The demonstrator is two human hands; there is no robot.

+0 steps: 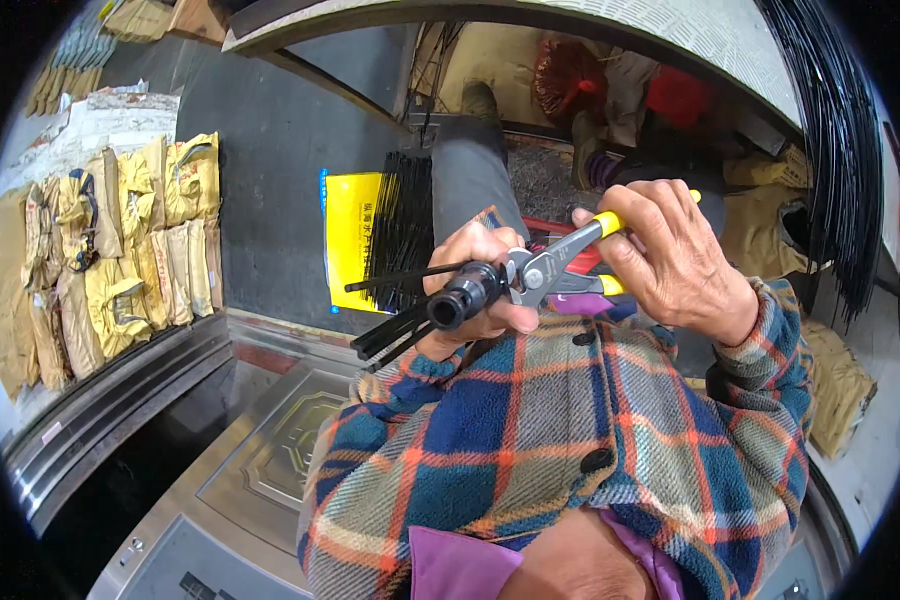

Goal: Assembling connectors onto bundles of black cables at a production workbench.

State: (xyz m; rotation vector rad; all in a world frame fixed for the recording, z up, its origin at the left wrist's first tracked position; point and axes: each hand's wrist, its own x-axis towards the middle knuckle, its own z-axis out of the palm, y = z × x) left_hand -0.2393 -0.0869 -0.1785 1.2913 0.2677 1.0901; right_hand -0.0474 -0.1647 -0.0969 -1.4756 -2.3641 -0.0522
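Observation:
My left hand is closed around a black tubular fitting with a round hole facing up. Several thin black strips stick out to the left from beside it; whether they join the fitting is hidden by the fingers. In my right hand is a pair of pliers with grey metal jaws and yellow grips, its handles spread apart. The jaws meet the right side of the fitting, close to my left fingers. What lies between the jaws cannot be made out.
A bundle of thin black strips lies on a yellow printed sack left of my leg. More long black strips hang over the white table at right. Packed yellow and tan bundles stand at far left, near a metal door panel.

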